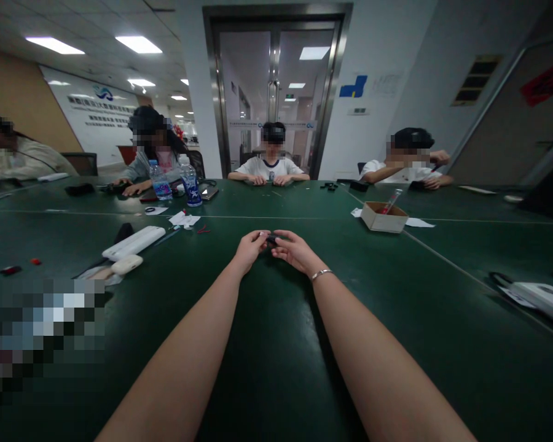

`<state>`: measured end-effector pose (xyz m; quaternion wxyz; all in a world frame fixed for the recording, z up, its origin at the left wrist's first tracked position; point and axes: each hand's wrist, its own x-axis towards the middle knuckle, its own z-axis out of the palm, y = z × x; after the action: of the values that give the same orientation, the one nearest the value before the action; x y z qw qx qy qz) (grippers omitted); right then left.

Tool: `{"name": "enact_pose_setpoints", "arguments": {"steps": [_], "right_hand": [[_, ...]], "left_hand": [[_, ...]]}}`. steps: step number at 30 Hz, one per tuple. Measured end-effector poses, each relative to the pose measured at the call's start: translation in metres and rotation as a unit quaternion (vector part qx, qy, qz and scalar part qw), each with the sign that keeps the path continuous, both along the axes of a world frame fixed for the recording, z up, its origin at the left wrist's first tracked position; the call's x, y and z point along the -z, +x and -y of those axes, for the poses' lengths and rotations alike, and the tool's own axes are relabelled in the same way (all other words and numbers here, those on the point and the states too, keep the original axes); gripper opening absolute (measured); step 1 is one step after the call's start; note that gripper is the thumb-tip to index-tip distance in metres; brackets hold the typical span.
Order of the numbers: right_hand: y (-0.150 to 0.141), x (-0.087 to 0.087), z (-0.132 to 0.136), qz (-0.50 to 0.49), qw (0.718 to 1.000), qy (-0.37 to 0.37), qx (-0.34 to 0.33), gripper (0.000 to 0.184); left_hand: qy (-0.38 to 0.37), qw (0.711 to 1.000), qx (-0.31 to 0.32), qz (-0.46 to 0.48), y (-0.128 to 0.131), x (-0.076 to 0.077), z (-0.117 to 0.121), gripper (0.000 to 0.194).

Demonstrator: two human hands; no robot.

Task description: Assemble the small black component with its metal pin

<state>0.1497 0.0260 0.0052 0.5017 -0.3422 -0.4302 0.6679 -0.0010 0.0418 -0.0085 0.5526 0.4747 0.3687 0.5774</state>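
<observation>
Both my arms reach forward over the dark green table (267,344). My left hand (250,250) pinches one side of a small black piece (271,238), too small to name, and a bit of something pale shows at the left fingertips. From the other side, my right hand (295,250) grips the same black piece between thumb and fingers. A silver bracelet (321,274) circles my right wrist. The fingers hide part of the piece, which is held just above the tabletop.
On the left lie a white power bank (133,243), a white rounded case (127,264) and small red-black bits (10,270). Two bottles (191,184) stand farther back. A cardboard box (383,220) sits right of centre. Several people sit around the table.
</observation>
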Motion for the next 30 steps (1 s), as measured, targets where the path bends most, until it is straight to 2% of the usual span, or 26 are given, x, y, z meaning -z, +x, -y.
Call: {"name": "enact_pose_setpoints", "arguments": {"steps": [4, 7, 15, 19, 22, 30], "right_hand": [[-0.0023, 0.0014, 0.0000, -0.005, 0.999, 0.010, 0.030, 0.026], [-0.0009, 0.0019, -0.0016, -0.010, 0.999, 0.027, 0.041, 0.024], [0.0021, -0.0015, -0.0008, -0.032, 0.998, 0.011, 0.058, 0.019], [0.0017, -0.0029, 0.0002, -0.032, 0.998, 0.004, 0.060, 0.017], [0.0022, -0.0029, 0.0003, -0.032, 0.998, 0.003, 0.057, 0.018], [0.0028, -0.0029, 0.0013, -0.023, 0.998, 0.010, 0.052, 0.018]], "left_hand": [[0.005, 0.999, -0.037, 0.007, -0.0001, 0.0016, -0.0005, 0.017], [0.012, 0.999, -0.040, -0.019, 0.0004, 0.0004, 0.0004, 0.013], [0.076, 0.983, -0.079, -0.144, -0.0021, -0.0021, 0.0018, 0.018], [0.101, 0.974, -0.106, -0.173, -0.0023, -0.0008, 0.0014, 0.020], [0.100, 0.970, -0.130, -0.182, -0.0019, -0.0016, 0.0018, 0.018], [0.096, 0.964, -0.131, -0.211, -0.0041, -0.0016, 0.0006, 0.014]]}}
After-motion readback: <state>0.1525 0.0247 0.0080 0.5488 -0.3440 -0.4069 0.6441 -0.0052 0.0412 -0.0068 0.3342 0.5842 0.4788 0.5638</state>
